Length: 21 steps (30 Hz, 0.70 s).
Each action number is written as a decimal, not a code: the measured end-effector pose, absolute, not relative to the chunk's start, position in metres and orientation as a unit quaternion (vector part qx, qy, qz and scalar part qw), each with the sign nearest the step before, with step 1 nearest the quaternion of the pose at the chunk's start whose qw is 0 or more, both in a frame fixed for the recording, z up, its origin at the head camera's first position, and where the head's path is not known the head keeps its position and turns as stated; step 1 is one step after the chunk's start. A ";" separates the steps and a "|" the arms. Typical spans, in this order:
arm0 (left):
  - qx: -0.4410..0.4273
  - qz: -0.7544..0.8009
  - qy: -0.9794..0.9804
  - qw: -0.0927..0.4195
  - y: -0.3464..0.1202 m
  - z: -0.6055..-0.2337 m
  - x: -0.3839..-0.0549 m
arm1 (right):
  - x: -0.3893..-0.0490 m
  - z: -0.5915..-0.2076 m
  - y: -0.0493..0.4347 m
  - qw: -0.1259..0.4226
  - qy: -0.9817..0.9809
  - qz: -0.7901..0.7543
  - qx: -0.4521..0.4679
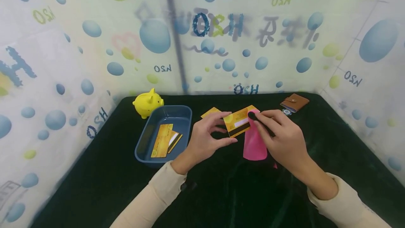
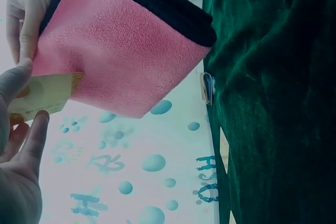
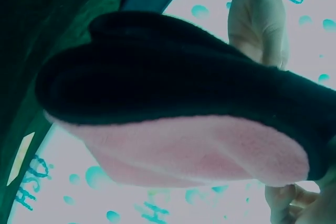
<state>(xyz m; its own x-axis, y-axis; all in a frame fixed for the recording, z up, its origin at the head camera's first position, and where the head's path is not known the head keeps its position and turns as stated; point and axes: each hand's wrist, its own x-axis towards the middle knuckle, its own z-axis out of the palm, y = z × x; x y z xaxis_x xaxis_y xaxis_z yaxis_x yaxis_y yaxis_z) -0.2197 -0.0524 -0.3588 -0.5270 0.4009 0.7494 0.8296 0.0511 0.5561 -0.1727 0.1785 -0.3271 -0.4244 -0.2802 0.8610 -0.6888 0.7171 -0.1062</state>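
Between thumb and fingers, my left hand (image 1: 205,134) holds a yellow bank card (image 1: 235,121) by its edges, tilted, with its dark magnetic stripe and white strip facing me. My right hand (image 1: 286,141) pinches a folded cloth (image 1: 255,145), pink on one face and black on the other, at the card's right end. The cloth hangs down below the fingers. In the left wrist view the pink side (image 2: 121,51) overlaps the card's end (image 2: 47,94). The black side (image 3: 157,82) fills much of the right wrist view and hides most of the right hand.
Left of the hands stands a blue tray (image 1: 186,129) with two yellow cards (image 1: 162,140) inside. A yellow piggy bank (image 1: 147,104) is behind it. Another yellow card (image 1: 210,111) lies beyond my left hand. At the back right are a brown wallet (image 1: 295,102) and a small round disc (image 1: 287,112).
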 end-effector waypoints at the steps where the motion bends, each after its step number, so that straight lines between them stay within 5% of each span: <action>1: -0.446 -0.529 -0.692 0.205 -0.052 -0.359 -0.220 | -0.171 -0.326 0.176 0.446 -0.811 0.226 0.305; 21: -0.496 -0.523 -0.651 0.240 -0.044 -0.352 -0.210 | -0.157 -0.326 0.152 0.450 -0.794 0.163 0.374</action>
<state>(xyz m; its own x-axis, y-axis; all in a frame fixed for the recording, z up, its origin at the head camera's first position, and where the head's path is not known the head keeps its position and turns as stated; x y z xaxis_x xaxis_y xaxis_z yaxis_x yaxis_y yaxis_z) -0.2105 -0.0435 -0.3518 -0.3940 0.3946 0.8301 0.8956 -0.0381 0.4432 -0.1569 0.1521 -0.3256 -0.3156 -0.4468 0.8371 -0.7407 0.6675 0.0770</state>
